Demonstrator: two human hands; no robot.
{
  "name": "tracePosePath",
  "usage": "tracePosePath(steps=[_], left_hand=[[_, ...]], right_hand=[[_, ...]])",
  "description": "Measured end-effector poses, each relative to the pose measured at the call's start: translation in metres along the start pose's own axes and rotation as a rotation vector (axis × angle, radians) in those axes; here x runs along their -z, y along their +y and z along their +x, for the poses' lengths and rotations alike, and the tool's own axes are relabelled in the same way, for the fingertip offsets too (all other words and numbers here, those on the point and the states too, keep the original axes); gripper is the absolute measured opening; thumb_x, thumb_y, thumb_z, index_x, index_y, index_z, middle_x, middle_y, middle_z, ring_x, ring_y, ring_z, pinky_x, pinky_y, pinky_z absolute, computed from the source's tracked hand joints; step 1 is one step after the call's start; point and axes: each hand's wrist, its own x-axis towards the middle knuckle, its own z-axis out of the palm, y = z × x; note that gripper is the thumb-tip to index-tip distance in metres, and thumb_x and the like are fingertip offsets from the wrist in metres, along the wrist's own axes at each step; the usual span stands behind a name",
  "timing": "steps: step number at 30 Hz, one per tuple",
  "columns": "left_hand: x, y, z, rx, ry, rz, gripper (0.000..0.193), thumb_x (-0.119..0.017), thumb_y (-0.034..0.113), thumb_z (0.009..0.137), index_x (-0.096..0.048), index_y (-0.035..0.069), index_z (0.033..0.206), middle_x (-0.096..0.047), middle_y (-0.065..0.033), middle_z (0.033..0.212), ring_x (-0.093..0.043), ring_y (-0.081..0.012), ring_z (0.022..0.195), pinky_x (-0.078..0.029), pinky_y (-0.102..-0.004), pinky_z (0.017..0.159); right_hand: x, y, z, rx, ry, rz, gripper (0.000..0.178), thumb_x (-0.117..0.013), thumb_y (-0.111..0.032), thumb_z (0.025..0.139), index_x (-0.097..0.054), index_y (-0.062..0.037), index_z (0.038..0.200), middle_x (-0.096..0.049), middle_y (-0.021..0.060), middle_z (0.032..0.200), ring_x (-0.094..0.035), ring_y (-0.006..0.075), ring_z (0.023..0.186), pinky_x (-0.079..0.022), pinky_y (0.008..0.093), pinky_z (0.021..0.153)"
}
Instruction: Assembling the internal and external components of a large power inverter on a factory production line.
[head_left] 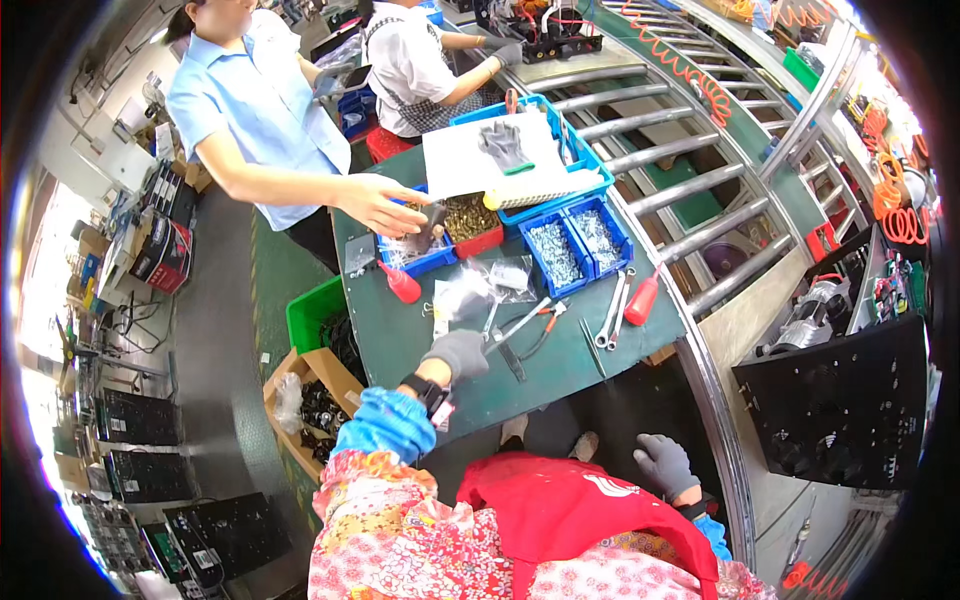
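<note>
My left hand (pixel 456 354), in a grey glove, is over the near left part of the green worktable (pixel 440 395). Its fingers look curled at the lower end of a slim silver tool (pixel 516 326); what lies inside them is hidden. Just beyond are a small wrench (pixel 490 318) and clear plastic bags (pixel 470 292). Orange-and-black handled pliers (pixel 548 328) lie to its right. My right hand (pixel 664 464), also grey-gloved, hangs low beside my red apron (pixel 585 510), fingers loosely apart and holding nothing.
Blue bins of screws (pixel 556 254) and a red bin of brass parts (pixel 472 222) stand at the back. Wrenches (pixel 612 312) and red bottles (pixel 642 300) lie about. A co-worker's hand (pixel 385 204) reaches over the left bin. A roller conveyor (pixel 690 195) runs along the right.
</note>
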Motion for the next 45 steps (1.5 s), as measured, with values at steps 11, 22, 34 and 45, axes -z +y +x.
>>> tracePosePath(steps=[11, 22, 34, 45], left_hand=[[0.136, 0.003, 0.042, -0.370, 0.541, -0.933, 0.028, -0.071, 0.026, 0.076, -0.070, 0.000, 0.085, -0.065, -0.0066, 0.070, -0.057, -0.0127, 0.058, -0.044, -0.0285, 0.054], [0.236, -0.010, 0.242, -0.256, 0.671, -0.157, 0.039, -0.071, 0.033, 0.078, -0.070, -0.001, 0.097, -0.069, -0.0190, 0.082, -0.068, -0.0335, 0.079, -0.053, -0.0420, 0.073], [0.011, 0.015, 0.020, -0.273, -0.055, 0.253, 0.094, -0.075, 0.045, 0.072, -0.034, 0.005, 0.147, -0.060, -0.0183, 0.125, -0.059, -0.0349, 0.115, -0.046, -0.0428, 0.098], [-0.025, 0.007, 0.007, -0.509, 0.400, -0.121, 0.089, -0.077, 0.034, 0.067, -0.038, 0.002, 0.141, -0.060, -0.0196, 0.111, -0.059, -0.0397, 0.101, -0.048, -0.0471, 0.088]], right_hand=[[-0.006, -0.026, 0.018, -0.082, 0.129, 0.012, 0.034, -0.060, -0.032, 0.087, -0.064, -0.0105, 0.113, -0.066, 0.0129, 0.107, -0.061, 0.0337, 0.101, -0.049, 0.0464, 0.084], [-0.039, -0.026, -0.027, -0.456, 0.293, 0.083, 0.035, -0.062, -0.030, 0.087, -0.063, -0.0106, 0.117, -0.065, 0.0142, 0.109, -0.061, 0.0343, 0.102, -0.049, 0.0450, 0.088], [-0.023, -0.024, 0.010, -0.206, 0.142, 0.075, 0.034, -0.062, -0.028, 0.087, -0.063, -0.0089, 0.116, -0.065, 0.0129, 0.107, -0.060, 0.0343, 0.099, -0.048, 0.0454, 0.083], [0.011, -0.106, 0.118, 0.153, 0.199, 0.606, 0.034, -0.060, -0.024, 0.090, -0.064, -0.0091, 0.120, -0.060, 0.0163, 0.123, -0.058, 0.0331, 0.111, -0.046, 0.0395, 0.097]])
